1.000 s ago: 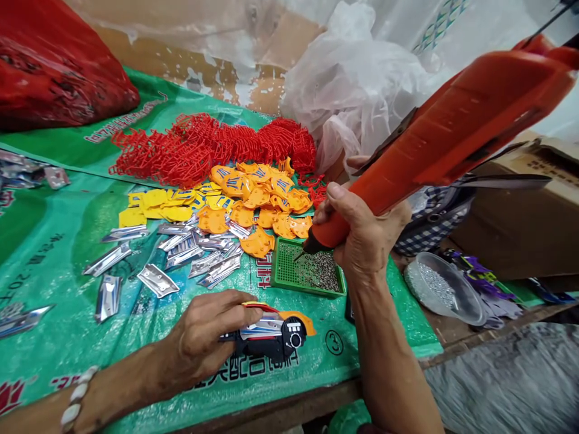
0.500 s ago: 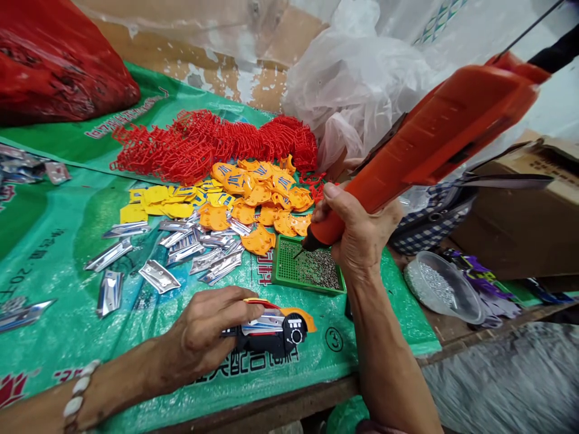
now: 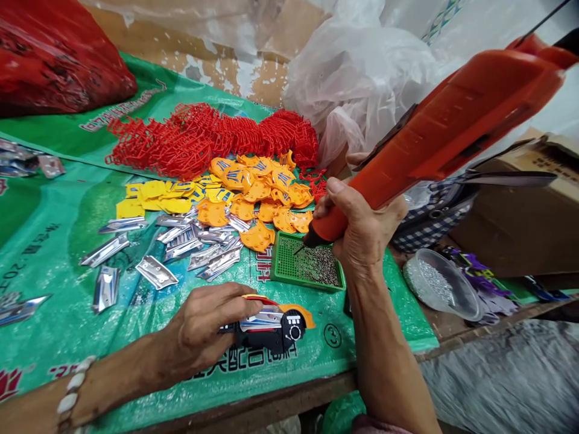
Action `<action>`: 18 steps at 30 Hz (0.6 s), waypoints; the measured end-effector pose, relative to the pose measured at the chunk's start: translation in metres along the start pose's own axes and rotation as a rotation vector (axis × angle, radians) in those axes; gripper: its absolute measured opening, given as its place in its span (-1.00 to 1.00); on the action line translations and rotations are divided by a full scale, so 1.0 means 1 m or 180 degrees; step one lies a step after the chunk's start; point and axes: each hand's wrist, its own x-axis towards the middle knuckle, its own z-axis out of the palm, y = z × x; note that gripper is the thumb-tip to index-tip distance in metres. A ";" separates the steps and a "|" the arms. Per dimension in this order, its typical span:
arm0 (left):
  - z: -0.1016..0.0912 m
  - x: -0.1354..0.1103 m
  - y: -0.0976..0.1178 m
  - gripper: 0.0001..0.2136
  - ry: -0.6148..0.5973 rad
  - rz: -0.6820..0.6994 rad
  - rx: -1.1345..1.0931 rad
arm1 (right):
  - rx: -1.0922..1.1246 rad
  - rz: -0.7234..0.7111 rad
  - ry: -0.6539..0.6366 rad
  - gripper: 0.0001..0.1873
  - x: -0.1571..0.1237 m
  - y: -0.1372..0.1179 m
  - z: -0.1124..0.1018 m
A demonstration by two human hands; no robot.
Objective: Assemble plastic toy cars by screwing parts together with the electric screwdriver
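My left hand (image 3: pixel 212 322) is closed around the rear of a toy car body (image 3: pixel 271 325) with black, silver and orange parts, held at the green sheet near the front edge. In my right hand (image 3: pixel 362 226) is an orange-red electric screwdriver (image 3: pixel 434 132), slanting down to the left. Its thin bit hangs over a green perforated tray (image 3: pixel 283 274) of small screws (image 3: pixel 321 265); whether the tip touches a screw I cannot tell. Beyond the car lie loose silver panels (image 3: pixel 181 241), orange curved pieces (image 3: pixel 257 193) and yellow pieces (image 3: pixel 158 196).
Red plastic frames (image 3: pixel 203 138) are heaped at the back, beside a clear plastic bag (image 3: pixel 357 78). A red bag (image 3: pixel 58 60) sits back left. On the right are a bowl of small metal parts (image 3: pixel 443 286), a checkered bag (image 3: pixel 420 223) and a cardboard box (image 3: pixel 520 211).
The view has shifted slightly. My left hand keeps its hold on the toy car, and the screwdriver stays over the screw tray with little movement.
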 end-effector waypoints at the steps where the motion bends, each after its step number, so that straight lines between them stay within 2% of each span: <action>1: 0.000 0.000 0.000 -0.59 0.0004 0.0001 -0.0002 | -0.0036 0.0003 -0.0008 -0.69 0.000 0.000 0.000; 18: 0.000 -0.001 0.000 -0.56 -0.0050 -0.0126 -0.0009 | -0.0155 0.0048 0.0007 -0.67 -0.004 -0.003 0.003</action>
